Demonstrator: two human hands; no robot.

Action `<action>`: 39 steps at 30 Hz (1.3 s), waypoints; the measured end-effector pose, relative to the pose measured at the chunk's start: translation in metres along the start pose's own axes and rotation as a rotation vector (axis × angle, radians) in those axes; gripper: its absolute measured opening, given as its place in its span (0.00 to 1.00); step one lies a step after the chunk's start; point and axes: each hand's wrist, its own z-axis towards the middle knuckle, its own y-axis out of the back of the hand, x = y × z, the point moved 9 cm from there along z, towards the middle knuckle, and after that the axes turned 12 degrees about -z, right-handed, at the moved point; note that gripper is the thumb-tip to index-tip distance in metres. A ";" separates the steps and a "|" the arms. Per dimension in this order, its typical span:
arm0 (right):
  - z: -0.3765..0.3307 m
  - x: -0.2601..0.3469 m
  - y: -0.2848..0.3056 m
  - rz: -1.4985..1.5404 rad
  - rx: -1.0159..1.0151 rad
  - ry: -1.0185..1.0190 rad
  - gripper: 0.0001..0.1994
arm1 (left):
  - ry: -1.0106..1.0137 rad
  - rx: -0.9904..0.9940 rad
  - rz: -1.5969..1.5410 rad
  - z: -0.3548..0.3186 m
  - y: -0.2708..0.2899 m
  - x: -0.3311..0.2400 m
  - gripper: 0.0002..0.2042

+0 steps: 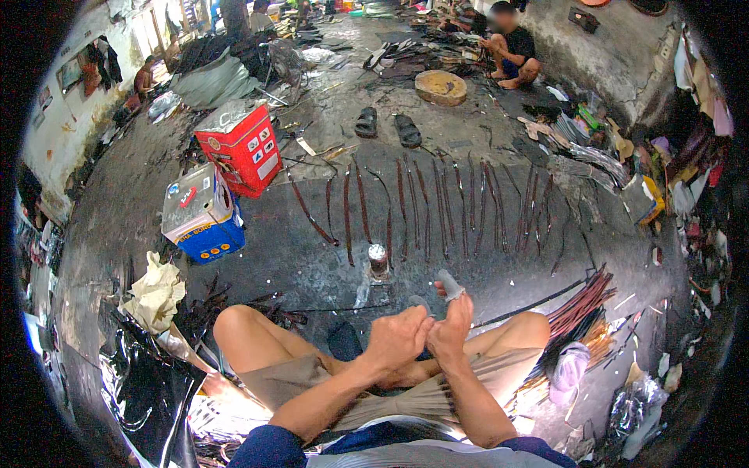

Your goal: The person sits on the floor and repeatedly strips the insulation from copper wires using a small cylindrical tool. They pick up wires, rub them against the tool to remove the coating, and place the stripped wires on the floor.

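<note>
My left hand (395, 339) and my right hand (450, 326) meet above my crossed legs, fingers closed and pressed together. A grey finger cover (449, 284) sits on a raised digit of the right hand. Whatever the fingers pinch, if anything, is too small or hidden. Just ahead stands a short brown cylinder with a white top (378, 261), whitish smears around it. Beyond it, dark brown narrow strips (425, 207) lie side by side in a long row on the floor. A bundle of reddish-brown strips (581, 304) rests by my right knee.
A red box (253, 148) and a blue-and-white box (204, 210) stand front left. Crumpled paper (156, 292) and shiny black sheet (144, 390) lie at left. Ahead are black sandals (407, 131) and a round wooden block (441, 87). Another person (512, 51) sits far right. Scraps line the right wall.
</note>
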 end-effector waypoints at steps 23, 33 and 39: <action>0.137 -0.030 0.037 -0.310 0.957 0.263 0.29 | 0.611 -0.227 0.208 0.045 0.098 0.282 0.06; 0.063 -0.195 -0.094 -0.020 0.920 -0.109 0.16 | 0.540 -0.060 0.478 0.080 0.058 0.436 0.30; -0.007 -0.179 -0.180 0.182 1.073 -0.269 0.07 | 0.549 -0.041 0.560 0.083 0.045 0.465 0.21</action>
